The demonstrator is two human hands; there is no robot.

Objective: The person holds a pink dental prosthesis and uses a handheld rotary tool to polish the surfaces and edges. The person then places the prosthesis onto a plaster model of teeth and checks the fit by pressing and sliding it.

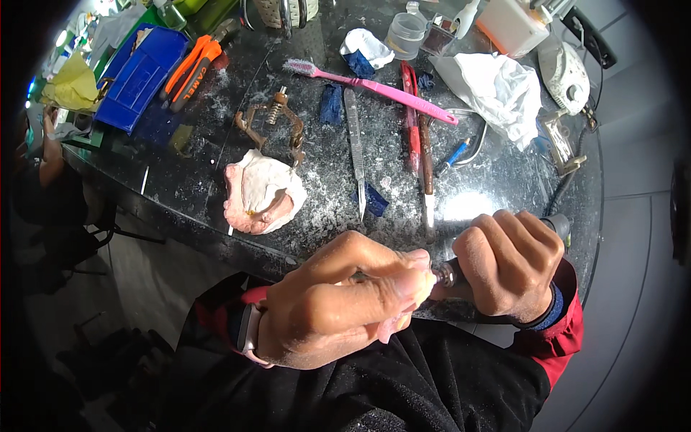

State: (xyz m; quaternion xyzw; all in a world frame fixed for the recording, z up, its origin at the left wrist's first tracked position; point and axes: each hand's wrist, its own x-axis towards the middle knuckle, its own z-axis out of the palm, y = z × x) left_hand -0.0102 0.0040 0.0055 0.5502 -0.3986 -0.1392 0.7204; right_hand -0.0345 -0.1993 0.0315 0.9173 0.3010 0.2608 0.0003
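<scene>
The right hand (512,268) fists around a rotary handpiece (452,273), knuckles up. The left hand (338,302) curls, fingers pinching a small pink piece (394,327) at its tip

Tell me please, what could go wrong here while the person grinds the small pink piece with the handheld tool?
The left hand pinches the pink piece right at the tip of the rotary tool in the right hand, so a slip might cut fingertips. The work hangs off the counter, so a dropped piece may fall.
</scene>
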